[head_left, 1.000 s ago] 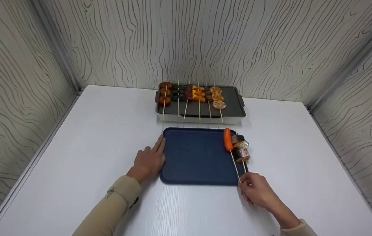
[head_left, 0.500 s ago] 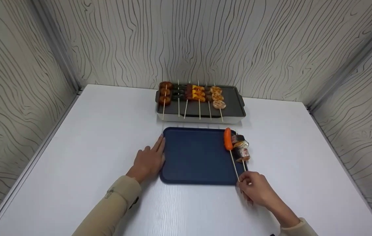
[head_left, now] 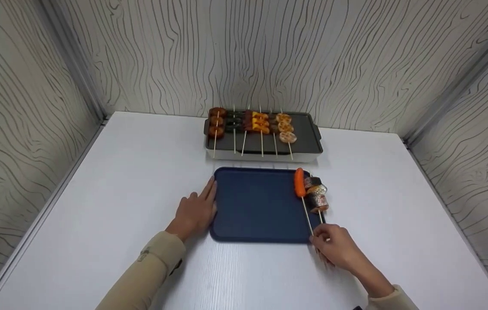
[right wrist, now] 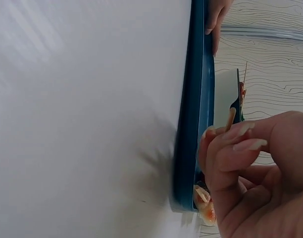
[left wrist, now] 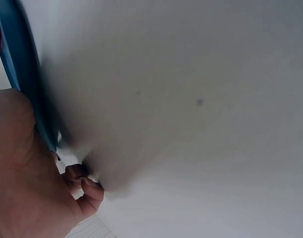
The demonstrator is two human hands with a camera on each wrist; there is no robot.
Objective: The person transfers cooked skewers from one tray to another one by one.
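Note:
My left hand (head_left: pixel 196 211) rests on the left rim of a dark blue tray (head_left: pixel 257 206), its index finger lying straight along the edge. My right hand (head_left: pixel 336 246), at the tray's front right corner, pinches the stick of a sausage skewer (head_left: pixel 299 183). The orange sausage lies at the tray's right side. Right beside it is a skewer of sushi-like rolls (head_left: pixel 316 200), along the tray's right edge. In the right wrist view, the stick's end (right wrist: pixel 231 118) pokes out from between thumb and fingers. The left wrist view shows the left hand (left wrist: pixel 30 173) against the tray's side.
Behind the tray stands a dark grill plate (head_left: pixel 306 133) on a white base. Across it lie several skewers, among them lotus root slices (head_left: pixel 287 137), yellow pieces (head_left: pixel 260 122) and brown rounds (head_left: pixel 216 131). Patterned walls (head_left: pixel 244 56) enclose the white table (head_left: pixel 149 172).
The sausage has shifted very slightly to the right, nearer the rolls. My right hand has edged slightly upward and left. The left hand and the tray stay in place.

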